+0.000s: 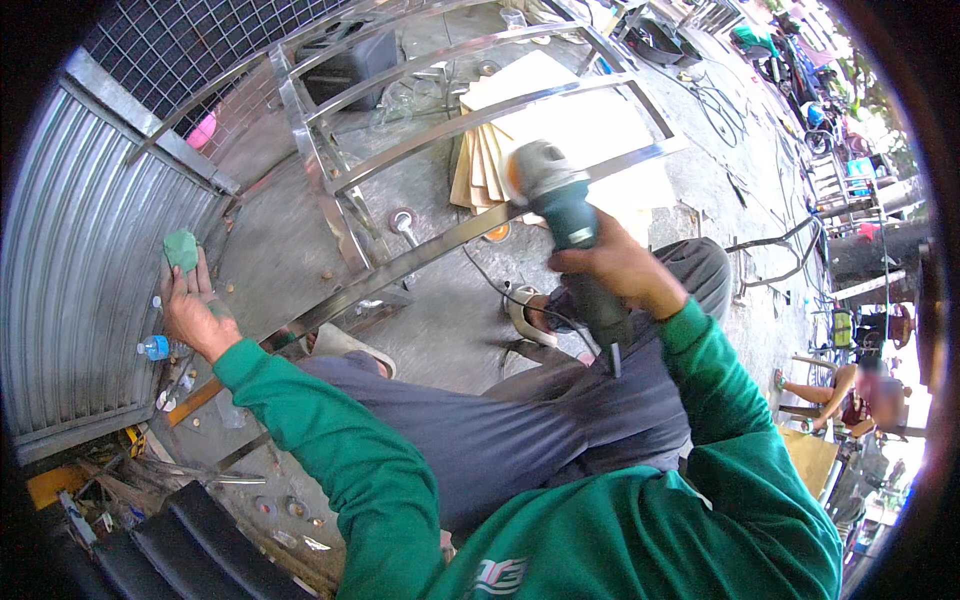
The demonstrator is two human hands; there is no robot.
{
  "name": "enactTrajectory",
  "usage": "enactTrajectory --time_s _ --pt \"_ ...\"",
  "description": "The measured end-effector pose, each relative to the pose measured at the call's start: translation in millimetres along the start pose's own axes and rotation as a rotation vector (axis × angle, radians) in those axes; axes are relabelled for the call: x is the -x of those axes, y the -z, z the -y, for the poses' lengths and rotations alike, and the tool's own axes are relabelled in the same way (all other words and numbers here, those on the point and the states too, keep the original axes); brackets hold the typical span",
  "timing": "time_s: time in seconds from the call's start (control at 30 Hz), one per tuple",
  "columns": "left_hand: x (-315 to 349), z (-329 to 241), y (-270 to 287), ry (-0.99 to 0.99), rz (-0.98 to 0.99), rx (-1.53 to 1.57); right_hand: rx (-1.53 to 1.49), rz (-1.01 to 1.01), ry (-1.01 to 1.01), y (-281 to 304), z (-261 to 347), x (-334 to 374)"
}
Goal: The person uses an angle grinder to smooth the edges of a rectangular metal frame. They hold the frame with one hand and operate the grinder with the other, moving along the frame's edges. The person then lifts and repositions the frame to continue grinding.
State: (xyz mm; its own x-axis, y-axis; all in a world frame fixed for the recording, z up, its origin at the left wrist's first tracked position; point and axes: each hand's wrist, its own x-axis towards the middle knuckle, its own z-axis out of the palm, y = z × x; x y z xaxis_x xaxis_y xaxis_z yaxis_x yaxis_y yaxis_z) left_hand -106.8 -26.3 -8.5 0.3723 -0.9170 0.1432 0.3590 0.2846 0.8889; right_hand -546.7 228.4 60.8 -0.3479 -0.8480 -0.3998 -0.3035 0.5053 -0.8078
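My right hand [615, 268] has its fingers wrapped tight around the dark teal body of an angle grinder [565, 215], whose pale polishing wheel [522, 168] sits at about twelve o'clock from the grip, resting against a shiny steel bar of the metal frame [420, 250]. My left hand [192, 310] is stretched out toward nine o'clock, fingers pinching a green block of polishing compound [181, 249] at their tips, close to the corrugated metal shutter [90, 260]. Both arms wear green sleeves. The frame of polished tubes lies across the concrete floor [270, 250] from seven o'clock up toward two o'clock, over a stack of pale wooden boards [480, 160]. A small blue-capped bottle [153, 347] lies just below my left hand. At four o'clock, well apart, another person sits on a wooden chair [820, 400].
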Motion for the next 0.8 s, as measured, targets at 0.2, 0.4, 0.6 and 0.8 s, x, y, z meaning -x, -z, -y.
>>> enactTrajectory --time_s 0.2,0.4,0.6,0.8 --pt "0.3 -10.4 14.9 0.007 -0.004 -0.026 0.292 0.261 0.181 -99.5 31.2 -3.7" --pt "-2.1 -13.1 52.6 0.01 -0.034 0.013 0.153 0.328 0.166 -118.7 39.8 -4.8" --pt "-14.2 -6.3 81.1 -0.021 -0.021 0.065 -0.027 0.088 0.019 -42.3 14.0 -10.8" --pt "-16.0 2.0 75.0 0.045 -0.084 -0.003 -0.095 -0.17 -0.041 74.2 -2.9 -5.7"
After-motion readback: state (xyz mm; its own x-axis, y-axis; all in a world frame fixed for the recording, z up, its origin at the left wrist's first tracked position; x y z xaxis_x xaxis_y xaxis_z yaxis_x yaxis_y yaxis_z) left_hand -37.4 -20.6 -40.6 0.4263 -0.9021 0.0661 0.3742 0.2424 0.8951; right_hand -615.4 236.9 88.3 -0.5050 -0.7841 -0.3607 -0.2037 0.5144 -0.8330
